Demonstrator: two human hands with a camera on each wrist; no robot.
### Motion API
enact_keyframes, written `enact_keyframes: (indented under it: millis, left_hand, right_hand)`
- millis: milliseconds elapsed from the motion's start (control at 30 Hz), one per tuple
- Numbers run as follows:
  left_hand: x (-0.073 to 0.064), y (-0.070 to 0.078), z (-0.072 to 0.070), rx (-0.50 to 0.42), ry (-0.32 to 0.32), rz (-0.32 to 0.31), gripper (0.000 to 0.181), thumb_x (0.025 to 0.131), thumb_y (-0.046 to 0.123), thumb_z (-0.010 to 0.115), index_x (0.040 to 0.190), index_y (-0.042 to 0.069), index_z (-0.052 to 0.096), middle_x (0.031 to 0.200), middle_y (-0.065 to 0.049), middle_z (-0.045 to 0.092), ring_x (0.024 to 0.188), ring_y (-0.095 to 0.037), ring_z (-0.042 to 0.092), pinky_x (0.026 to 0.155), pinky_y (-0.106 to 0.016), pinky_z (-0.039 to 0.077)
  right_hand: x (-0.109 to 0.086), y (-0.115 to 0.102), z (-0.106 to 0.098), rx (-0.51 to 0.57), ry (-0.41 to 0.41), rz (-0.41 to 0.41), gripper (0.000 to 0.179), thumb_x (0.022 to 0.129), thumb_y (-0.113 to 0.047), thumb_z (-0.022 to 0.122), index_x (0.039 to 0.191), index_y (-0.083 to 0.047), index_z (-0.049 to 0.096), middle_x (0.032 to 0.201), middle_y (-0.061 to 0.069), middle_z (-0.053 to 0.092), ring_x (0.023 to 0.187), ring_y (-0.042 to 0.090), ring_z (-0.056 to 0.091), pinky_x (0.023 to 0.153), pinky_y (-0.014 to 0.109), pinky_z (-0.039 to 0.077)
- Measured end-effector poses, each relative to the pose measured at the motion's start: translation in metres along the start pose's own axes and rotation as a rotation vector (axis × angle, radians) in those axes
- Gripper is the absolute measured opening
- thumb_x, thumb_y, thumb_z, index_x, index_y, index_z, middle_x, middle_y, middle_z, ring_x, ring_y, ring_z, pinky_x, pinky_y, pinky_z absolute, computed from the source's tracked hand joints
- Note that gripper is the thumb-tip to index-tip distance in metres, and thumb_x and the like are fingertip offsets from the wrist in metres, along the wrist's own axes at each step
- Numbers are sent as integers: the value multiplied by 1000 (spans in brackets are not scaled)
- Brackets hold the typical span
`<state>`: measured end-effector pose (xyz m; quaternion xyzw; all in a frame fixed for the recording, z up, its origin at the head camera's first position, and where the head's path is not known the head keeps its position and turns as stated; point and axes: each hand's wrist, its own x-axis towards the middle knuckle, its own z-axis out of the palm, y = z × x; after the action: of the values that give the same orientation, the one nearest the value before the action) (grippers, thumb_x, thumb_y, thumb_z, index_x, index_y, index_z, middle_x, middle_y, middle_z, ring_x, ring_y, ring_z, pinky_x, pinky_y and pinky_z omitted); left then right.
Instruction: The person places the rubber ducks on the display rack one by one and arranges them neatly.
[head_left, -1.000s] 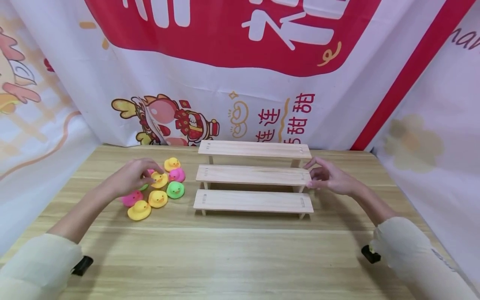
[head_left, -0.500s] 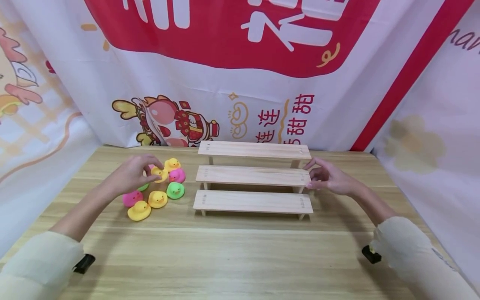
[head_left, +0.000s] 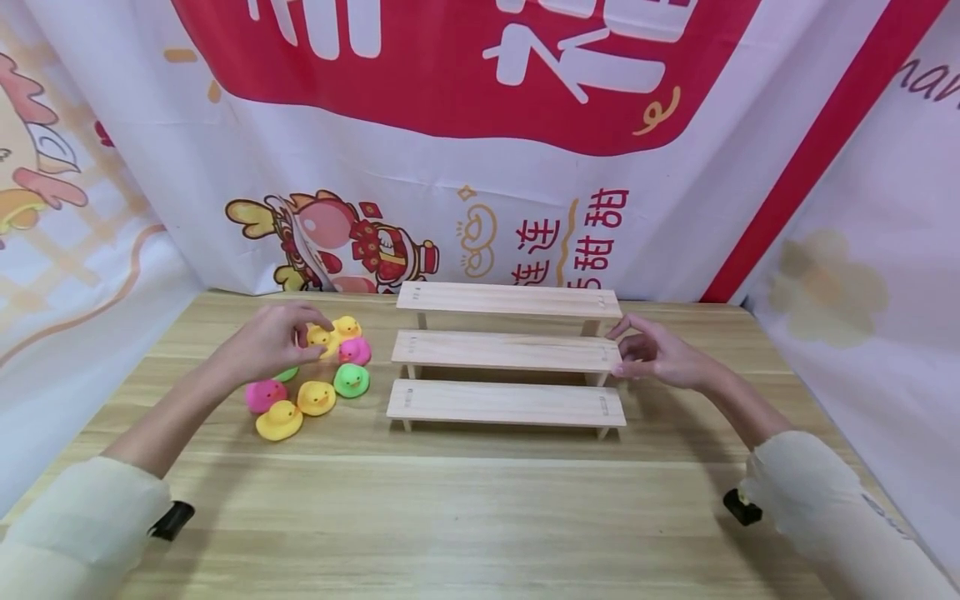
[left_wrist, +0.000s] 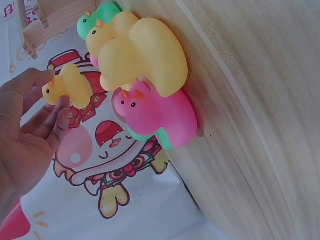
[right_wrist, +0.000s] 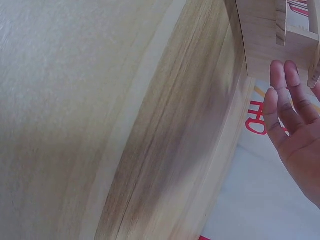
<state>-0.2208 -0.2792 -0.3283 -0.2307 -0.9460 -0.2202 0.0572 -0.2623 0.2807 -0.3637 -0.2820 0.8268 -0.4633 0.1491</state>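
Note:
In the head view my left hand (head_left: pixel 266 343) pinches a yellow rubber duck (head_left: pixel 318 337) between thumb and fingertips. The left wrist view shows that duck (left_wrist: pixel 76 86) lifted clear of the tabletop. Below and beside it sit several more rubber ducks: a green one (head_left: pixel 352 381), a pink one (head_left: pixel 355 351), and yellow ones such as the front duck (head_left: pixel 279 421). My left hand partly covers another green duck. At the right end of a three-step wooden stand (head_left: pixel 506 350), my right hand (head_left: pixel 663 354) holds the middle board, thumb in front and index finger behind; its other fingers (right_wrist: pixel 290 95) are loosely bent.
The stand's three boards are bare, rising toward the back of the wooden table (head_left: pixel 480 517). A printed cloth (head_left: pixel 420 158) hangs close behind the stand, and more cloth closes off both sides.
My left hand has taken the yellow duck and raised it slightly from the group, shifting a little toward the back. My right hand stays at the stand's end.

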Motion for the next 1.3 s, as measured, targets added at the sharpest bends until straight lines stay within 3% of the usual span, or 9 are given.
enact_keyframes:
  millis: [533, 833, 1067, 1300]
  left_hand:
    - [2, 6, -1, -32, 22, 68, 27, 86, 3, 83, 111, -2, 74, 92, -6, 70, 72, -14, 57, 59, -23, 51]
    - [4, 18, -2, -44, 28, 38, 32, 93, 10, 78, 120, -5, 71, 88, -5, 69, 72, -13, 60, 62, -23, 54]
    - [8, 26, -4, -86, 87, 80, 30, 88, 8, 82, 115, -3, 75, 96, -9, 72, 76, -16, 62, 65, -23, 56]
    - [12, 30, -3, -108, 133, 113, 28, 85, 3, 84, 112, -1, 76, 100, -13, 72, 77, -18, 65, 68, -25, 59]
  right_hand:
    - [2, 3, -1, -5, 2, 10, 41, 92, 3, 73, 123, 6, 46, 95, 22, 71, 85, 35, 70, 71, 32, 59]
    - [2, 3, 0, 6, 1, 27, 42, 91, 2, 73, 124, 5, 46, 96, 28, 70, 86, 35, 71, 72, 37, 61]
    - [2, 3, 0, -7, 6, 19, 42, 92, 2, 74, 123, 5, 47, 96, 25, 71, 86, 33, 71, 72, 30, 58]
    - [1, 2, 1, 9, 6, 34, 42, 92, 2, 73, 124, 6, 46, 97, 29, 70, 87, 37, 71, 72, 40, 62]
